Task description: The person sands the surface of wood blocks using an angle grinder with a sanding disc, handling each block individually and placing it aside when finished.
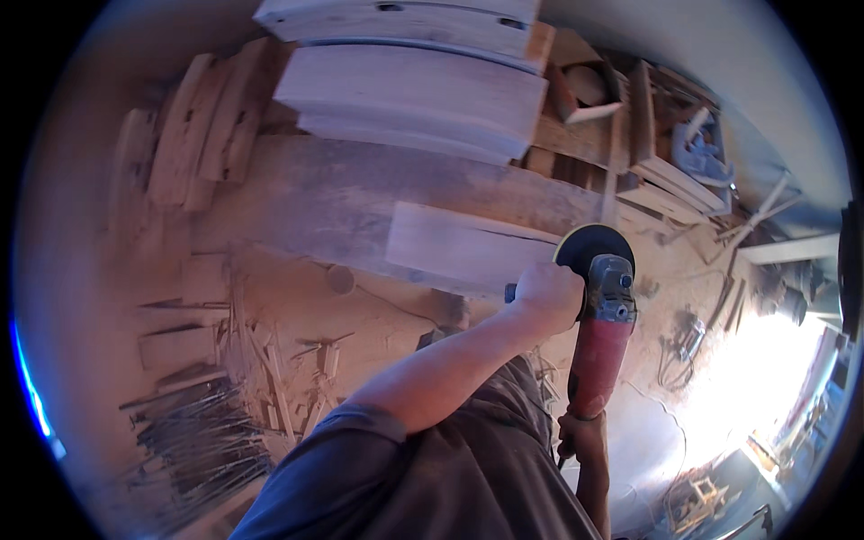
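Sander (601,360), red with a grey head, is at four o'clock, its rear end gripped by the right hand (583,436) while the left hand (551,292) closes around its side handle (510,292) at three. Beyond, its dark disc (596,241) meets or overhangs, I cannot tell which, a pale board (463,247) on the table (306,193). Farthest, at twelve, pale wooden pieces (414,94) lie grouped.
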A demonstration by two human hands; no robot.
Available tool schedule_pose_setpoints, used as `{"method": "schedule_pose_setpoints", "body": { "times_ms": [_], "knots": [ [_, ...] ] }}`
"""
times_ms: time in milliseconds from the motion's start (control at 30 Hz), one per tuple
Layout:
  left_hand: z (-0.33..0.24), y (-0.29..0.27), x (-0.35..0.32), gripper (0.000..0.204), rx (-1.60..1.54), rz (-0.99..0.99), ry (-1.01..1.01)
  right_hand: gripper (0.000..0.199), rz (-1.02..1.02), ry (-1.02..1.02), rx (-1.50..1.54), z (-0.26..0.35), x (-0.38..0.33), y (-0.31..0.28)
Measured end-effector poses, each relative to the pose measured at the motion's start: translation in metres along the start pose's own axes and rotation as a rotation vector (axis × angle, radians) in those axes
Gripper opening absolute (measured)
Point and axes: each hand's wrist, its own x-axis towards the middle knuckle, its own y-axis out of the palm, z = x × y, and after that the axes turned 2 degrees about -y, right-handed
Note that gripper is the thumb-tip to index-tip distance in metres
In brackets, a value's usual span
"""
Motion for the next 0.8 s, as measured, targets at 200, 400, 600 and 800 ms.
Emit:
{"method": "schedule_pose_setpoints", "body": {
  "times_ms": [200,400,600,800],
  "knots": [
    [0.078,-0.018,-0.061,0.021,-0.09,-0.117,-0.22,0.015,0.076,-0.104,-0.22,0.038,-0.003,0.05],
    [0.161,-0.045,-0.116,0.024,-0.02,-0.189,-0.474,0.022,0.209,-0.259,-0.453,0.103,0.004,0.112],
    [0.199,-0.062,-0.136,0.025,-0.042,-0.296,-0.583,0.033,0.251,-0.438,-0.478,0.104,0.044,0.149],
    [0.142,-0.046,-0.098,0.026,0.011,-0.166,-0.527,0.032,0.265,-0.237,-0.373,0.137,-0.01,0.091]
  ]
}}
